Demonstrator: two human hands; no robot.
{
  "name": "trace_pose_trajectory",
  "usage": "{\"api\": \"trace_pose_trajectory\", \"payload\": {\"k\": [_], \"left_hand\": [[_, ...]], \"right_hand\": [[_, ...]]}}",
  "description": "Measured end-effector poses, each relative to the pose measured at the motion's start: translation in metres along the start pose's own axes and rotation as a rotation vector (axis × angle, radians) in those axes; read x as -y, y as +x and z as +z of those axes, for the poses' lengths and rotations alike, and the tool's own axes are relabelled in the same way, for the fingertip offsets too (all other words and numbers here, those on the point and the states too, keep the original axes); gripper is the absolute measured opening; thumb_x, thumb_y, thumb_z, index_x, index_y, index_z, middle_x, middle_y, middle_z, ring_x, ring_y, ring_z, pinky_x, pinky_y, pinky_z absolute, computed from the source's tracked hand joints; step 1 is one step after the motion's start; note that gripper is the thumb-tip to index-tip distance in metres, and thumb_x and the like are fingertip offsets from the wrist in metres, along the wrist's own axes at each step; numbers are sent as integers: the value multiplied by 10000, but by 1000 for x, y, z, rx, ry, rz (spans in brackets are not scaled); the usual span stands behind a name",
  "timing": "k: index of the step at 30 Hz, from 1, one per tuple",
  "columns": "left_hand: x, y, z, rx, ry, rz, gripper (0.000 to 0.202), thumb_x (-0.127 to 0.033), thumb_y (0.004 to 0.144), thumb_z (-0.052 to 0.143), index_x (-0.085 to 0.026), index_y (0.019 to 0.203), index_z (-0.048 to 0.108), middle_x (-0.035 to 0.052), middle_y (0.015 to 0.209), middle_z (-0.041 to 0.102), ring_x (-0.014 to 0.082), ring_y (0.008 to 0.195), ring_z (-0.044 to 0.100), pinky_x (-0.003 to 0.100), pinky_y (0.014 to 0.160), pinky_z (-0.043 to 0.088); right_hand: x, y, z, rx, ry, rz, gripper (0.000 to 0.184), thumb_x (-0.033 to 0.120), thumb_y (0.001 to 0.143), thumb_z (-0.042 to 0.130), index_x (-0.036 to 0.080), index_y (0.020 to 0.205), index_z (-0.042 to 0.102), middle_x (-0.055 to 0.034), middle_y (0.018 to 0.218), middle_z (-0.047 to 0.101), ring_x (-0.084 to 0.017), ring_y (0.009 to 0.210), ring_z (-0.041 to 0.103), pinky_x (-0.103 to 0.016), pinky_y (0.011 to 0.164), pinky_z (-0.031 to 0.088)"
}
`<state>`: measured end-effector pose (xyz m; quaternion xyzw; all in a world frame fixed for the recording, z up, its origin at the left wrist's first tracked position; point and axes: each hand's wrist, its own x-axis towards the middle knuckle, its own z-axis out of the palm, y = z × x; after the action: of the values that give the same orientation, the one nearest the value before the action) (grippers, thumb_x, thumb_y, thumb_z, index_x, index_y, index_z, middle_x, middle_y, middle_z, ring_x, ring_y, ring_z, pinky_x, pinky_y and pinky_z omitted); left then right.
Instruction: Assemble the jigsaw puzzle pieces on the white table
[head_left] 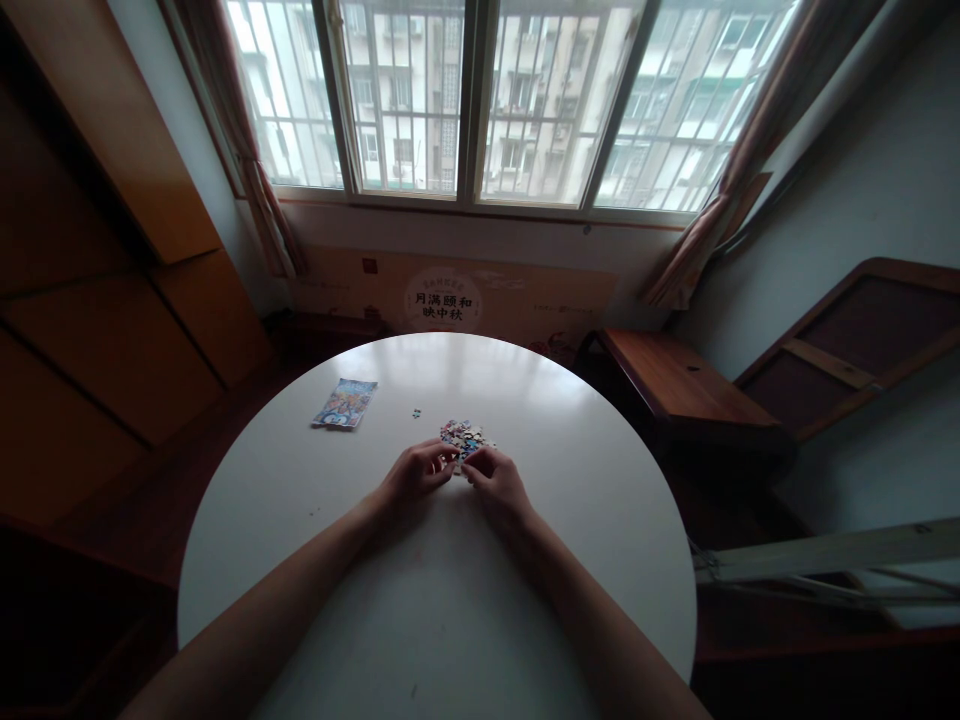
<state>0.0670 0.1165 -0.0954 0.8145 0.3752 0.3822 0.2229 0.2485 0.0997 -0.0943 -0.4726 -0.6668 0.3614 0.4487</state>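
A small heap of jigsaw puzzle pieces (466, 434) in mixed colours lies on the white round table (450, 620). At the heap's near left edge is my left hand (418, 470), its thumb and forefinger apart around a few pieces. My right hand (498, 480) rests at the near right edge with thumb and fingertips pinched together. What sits in that pinch is too small to see clearly, though it looks like a puzzle piece. One loose piece (416, 412) lies apart, left of the heap. Farther left is a colourful printed packet or sheet (346, 404), lying flat.
Beyond the table's far edge stands a printed board (517, 290) below a barred window (472, 100). A wooden bench or low table (682, 375) is at the right, near a leaning wooden panel (862, 350). Wooden cabinets (112, 350) line the left side.
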Motion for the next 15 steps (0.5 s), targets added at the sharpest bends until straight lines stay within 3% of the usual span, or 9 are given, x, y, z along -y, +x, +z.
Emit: {"api": "trace_pose_trajectory", "payload": {"k": [15], "left_hand": [[-3,0,-2,12,-4,-1,218,-207,794,560,-163,987,649,31,792,619,94,622,552,216,613,483]], "right_hand": [[4,-1,-1,12,-11,-7,148,297,741,585,152,743,617,-34,672,641,-155,633,578,-261,606,453]]}}
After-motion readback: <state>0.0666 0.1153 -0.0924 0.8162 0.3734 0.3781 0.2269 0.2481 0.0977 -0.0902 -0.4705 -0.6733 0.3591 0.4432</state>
